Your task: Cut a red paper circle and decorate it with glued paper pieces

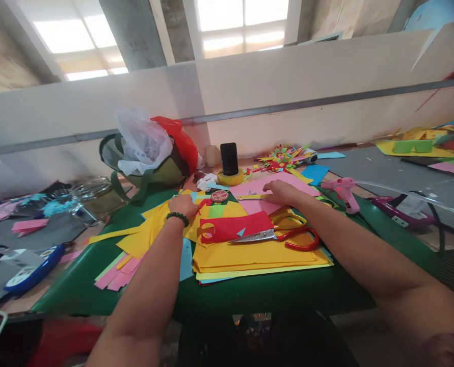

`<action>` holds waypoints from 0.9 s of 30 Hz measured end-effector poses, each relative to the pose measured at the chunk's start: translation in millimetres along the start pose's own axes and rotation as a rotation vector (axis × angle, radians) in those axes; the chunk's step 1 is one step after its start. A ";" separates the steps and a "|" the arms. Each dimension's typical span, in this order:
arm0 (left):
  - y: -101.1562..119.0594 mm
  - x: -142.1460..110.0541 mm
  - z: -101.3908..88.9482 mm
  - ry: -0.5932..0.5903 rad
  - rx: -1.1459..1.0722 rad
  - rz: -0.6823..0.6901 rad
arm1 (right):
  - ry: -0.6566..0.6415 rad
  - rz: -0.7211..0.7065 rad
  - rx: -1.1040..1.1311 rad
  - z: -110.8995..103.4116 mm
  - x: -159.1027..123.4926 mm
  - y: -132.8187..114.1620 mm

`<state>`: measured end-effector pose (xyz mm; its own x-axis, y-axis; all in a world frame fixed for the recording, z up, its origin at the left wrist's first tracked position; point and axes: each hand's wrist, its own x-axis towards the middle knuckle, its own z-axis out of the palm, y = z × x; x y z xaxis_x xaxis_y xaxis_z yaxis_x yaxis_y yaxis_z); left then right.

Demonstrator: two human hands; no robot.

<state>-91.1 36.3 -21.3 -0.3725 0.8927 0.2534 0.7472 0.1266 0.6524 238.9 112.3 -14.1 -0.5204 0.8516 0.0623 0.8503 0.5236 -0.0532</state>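
My left hand (183,206), with a dark beaded bracelet, is curled low over yellow paper (140,237). A small red paper scrap (204,205) lies by its fingertips; what it holds is hidden. On a pink sheet (293,182), my right hand (282,193) is closed at the end of a narrow yellow paper strip (251,197). Between the hands sits a round red-and-white tin (219,195). Nearer me, scissors with red and yellow handles (297,238) rest on a red paper piece (236,226), over a stack of yellow sheets (257,257).
A phone (229,159) stands upright behind yellow tape (230,177). Back left is a green bag (154,176) with plastic in it. At right lie a pink glue gun (343,192) and a purple tool (402,211); a blue tool (35,272) lies left. Colourful paper (282,157) is heaped behind.
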 end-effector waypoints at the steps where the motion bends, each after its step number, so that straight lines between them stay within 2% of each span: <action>1: 4.3 -1.9 1.6 0.015 0.099 0.021 | 0.004 -0.013 0.001 -1.2 -1.4 -2.6; 2: 9.3 -4.2 4.2 0.024 0.225 0.038 | 0.006 -0.026 0.002 -2.3 -2.7 -5.1; 3: 14.6 -6.8 7.7 -0.015 0.363 0.080 | 0.005 -0.039 0.002 -3.3 -3.8 -7.5; 5: 23.7 -11.5 15.6 -0.084 0.445 0.107 | -0.001 -0.056 0.000 -4.5 -5.3 -11.2; 7: 29.1 -14.2 22.1 -0.114 0.459 0.103 | -0.006 -0.070 -0.002 -4.6 -5.7 -13.1; 13: 36.5 -13.9 35.5 -0.078 0.422 0.082 | -0.030 -0.091 -0.001 -2.1 -3.6 -14.2; 16: 40.3 -12.6 41.9 -0.051 0.319 0.058 | -0.042 -0.088 0.000 -2.9 -3.3 -14.6; 19: 36.8 -10.5 38.0 -0.006 0.172 0.009 | -0.032 -0.097 0.007 -5.4 -4.1 -13.7; 22: 24.5 -7.9 21.2 0.017 -0.025 -0.068 | -0.023 -0.109 0.020 -7.1 -4.8 -11.9; 27: 9.3 -4.0 -9.5 0.051 -0.487 -0.220 | -0.020 -0.111 0.046 -7.1 -5.9 -11.0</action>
<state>-87.9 29.9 -9.5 -0.5270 0.8440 0.0999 0.3114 0.0823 0.9467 233.2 101.4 -6.7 -0.6130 0.7885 0.0502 0.7831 0.6148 -0.0931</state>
